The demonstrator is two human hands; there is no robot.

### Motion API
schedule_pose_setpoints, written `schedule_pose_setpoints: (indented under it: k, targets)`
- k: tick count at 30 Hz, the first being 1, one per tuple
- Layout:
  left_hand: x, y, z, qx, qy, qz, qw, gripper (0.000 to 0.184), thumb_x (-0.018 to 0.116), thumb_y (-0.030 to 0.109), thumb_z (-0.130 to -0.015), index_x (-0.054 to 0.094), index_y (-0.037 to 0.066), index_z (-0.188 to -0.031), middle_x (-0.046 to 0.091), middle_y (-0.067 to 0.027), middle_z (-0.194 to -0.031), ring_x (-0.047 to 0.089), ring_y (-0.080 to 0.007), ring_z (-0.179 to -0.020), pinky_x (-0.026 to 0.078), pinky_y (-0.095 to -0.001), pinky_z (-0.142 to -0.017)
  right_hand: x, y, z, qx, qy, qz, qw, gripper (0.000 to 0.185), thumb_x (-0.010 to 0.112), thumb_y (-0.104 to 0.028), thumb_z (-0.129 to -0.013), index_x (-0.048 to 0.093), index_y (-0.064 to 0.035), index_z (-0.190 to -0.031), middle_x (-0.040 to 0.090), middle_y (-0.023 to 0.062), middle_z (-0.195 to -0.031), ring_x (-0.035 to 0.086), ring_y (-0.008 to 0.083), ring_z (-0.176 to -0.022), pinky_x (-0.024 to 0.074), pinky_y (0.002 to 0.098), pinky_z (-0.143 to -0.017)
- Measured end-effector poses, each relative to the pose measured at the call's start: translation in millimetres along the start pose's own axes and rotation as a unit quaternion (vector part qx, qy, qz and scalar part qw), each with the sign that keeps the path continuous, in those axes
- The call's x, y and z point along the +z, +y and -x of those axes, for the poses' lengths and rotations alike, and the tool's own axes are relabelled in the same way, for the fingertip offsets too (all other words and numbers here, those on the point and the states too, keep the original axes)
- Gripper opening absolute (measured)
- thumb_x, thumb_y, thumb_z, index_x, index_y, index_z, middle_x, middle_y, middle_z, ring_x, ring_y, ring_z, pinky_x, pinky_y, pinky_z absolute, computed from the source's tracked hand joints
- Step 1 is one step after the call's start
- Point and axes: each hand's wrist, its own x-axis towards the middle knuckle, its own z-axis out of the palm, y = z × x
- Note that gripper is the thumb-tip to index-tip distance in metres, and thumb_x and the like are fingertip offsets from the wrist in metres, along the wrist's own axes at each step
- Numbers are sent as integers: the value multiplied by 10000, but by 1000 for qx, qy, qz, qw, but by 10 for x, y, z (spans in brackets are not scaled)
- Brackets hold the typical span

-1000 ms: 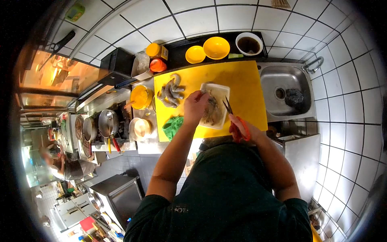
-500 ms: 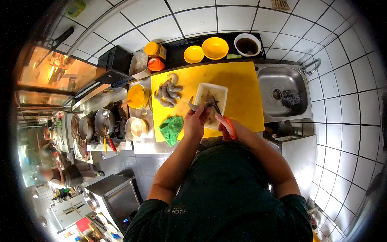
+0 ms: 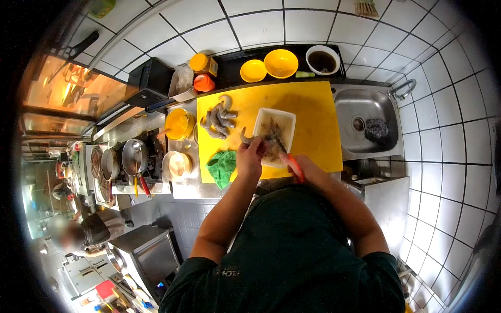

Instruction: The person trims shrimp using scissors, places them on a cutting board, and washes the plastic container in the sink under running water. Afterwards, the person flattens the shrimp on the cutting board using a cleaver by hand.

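Observation:
My left hand (image 3: pixel 249 160) pinches a grey raw shrimp (image 3: pixel 245 137) over the left edge of a white square tub (image 3: pixel 291 121). Dark shrimp trimmings (image 3: pixel 273 130) lie in the tub. In my right hand (image 3: pixel 311 171) is a pair of scissors with red-orange handles (image 3: pixel 296 169). Their dark blades point toward the shrimp's end, and the exact contact is too small to make out. A pile of shrimp (image 3: pixel 217 120) rests on the yellow cutting board (image 3: pixel 315 115), with a crumpled green cloth (image 3: pixel 222 166) left of my left hand.
To the right is a steel sink (image 3: pixel 360 101) with a dark scourer (image 3: pixel 376 129). Yellow bowls (image 3: pixel 281 63) and a bowl of dark liquid (image 3: pixel 322 60) line the back shelf. Pans (image 3: pixel 134 156) sit on the stove at left. Another person (image 3: pixel 94 229) stands at far left.
The scissor handles have come closer together, and my right hand has shifted slightly. My left hand and the shrimp moved a little to the left. The other person has shifted position.

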Motion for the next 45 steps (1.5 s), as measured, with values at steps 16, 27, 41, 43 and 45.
schedule_pose_setpoints:
  k: [16,27,41,43,45]
  targets:
    - [-15,259,-35,-25,-67,-87,994,143,594,25,-925,591,-35,-1055,662,-107,-914,649,-195,-755,548,-293,-688,-163,-1,0,-98,-8,70,993,671,481,-684,-929,649,-46,-1048,595,70,-746,583,210,-728,480,315,-697]
    - [-19,384,-95,-33,-146,-161,975,149,591,4,-902,602,-32,-1046,659,-101,-913,638,-179,-757,531,-278,-703,-270,116,-111,-93,-11,215,972,543,555,-547,-957,674,-20,-1014,674,159,-867,630,279,-820,474,365,-790]
    - [2,430,-144,-38,-160,-230,959,168,611,21,-884,606,-29,-1045,643,-84,-905,620,-165,-763,517,-271,-714,-269,164,-109,-143,39,296,943,547,589,-564,-926,644,-21,-967,668,198,-856,638,340,-790,479,409,-732]
    - [-33,427,-202,-39,-167,-261,950,169,611,27,-887,608,-32,-1046,644,-86,-910,623,-165,-767,517,-272,-713,-276,124,-45,-138,37,276,950,529,593,-554,-928,644,-28,-969,669,197,-861,639,344,-793,480,411,-730]
    - [-17,448,-212,-44,-163,-282,944,169,609,30,-889,608,-34,-1046,646,-87,-911,625,-165,-768,518,-272,-712,-264,131,-34,-145,45,266,952,515,595,-545,-932,647,-34,-954,667,189,-846,635,337,-779,478,406,-720]
